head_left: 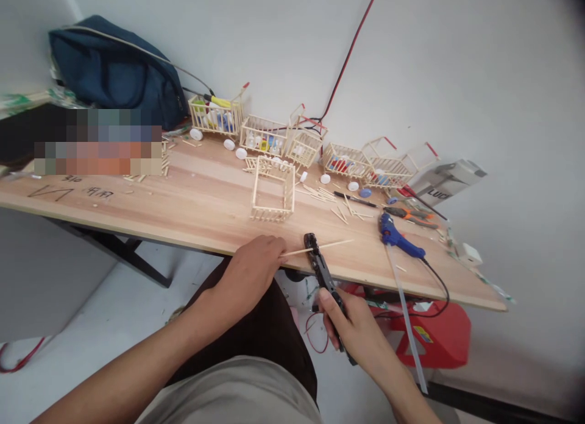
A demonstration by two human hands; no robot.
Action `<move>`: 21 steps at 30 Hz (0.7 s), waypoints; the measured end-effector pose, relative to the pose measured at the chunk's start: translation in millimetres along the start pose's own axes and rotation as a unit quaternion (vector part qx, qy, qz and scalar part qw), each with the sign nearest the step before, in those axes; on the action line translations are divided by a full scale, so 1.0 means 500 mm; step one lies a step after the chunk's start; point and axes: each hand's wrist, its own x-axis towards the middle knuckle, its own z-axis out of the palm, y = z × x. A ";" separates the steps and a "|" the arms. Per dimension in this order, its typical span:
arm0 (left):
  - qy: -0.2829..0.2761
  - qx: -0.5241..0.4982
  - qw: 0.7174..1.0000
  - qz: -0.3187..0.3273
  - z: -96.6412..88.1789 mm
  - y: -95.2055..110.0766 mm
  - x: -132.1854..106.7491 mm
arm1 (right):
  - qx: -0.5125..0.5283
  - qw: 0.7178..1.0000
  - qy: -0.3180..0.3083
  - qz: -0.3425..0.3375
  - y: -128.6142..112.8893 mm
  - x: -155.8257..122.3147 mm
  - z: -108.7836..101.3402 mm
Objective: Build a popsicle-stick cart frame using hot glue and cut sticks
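From my station I see a pale tan stick (pixel 338 243), a black tool (pixel 322 270), and streaky grain across the light brown surface (pixel 205 198). I pick out a blue glue gun (pixel 402 240), white wheels (pixel 325 178) (a couple show blue), red cart handles (pixel 389 142) and a navy bag (pixel 109 64).

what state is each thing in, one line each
left hand: closed on stick
right hand: closed around black hand tool
stick: held, crossing the tool's head
black hand tool: held, jaw opening unclear
slatted frame: set down, no wheels visible
leftmost cart: upright, wheeled, loaded
glue gun: lying down, corded
orange-handled pliers: lying down
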 end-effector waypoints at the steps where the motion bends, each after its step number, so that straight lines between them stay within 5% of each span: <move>1: 0.001 -0.003 1.000 0.001 0.000 -0.002 0.000 | -0.005 1.000 0.000 0.003 -0.002 0.000 -0.001; 17: 0.006 0.067 0.998 0.008 0.009 0.002 0.003 | 0.064 0.995 -0.050 0.064 -0.028 0.015 -0.018; 21: 0.006 0.066 0.998 0.014 0.012 0.003 -0.002 | -0.003 0.991 -0.095 0.092 -0.026 0.021 -0.032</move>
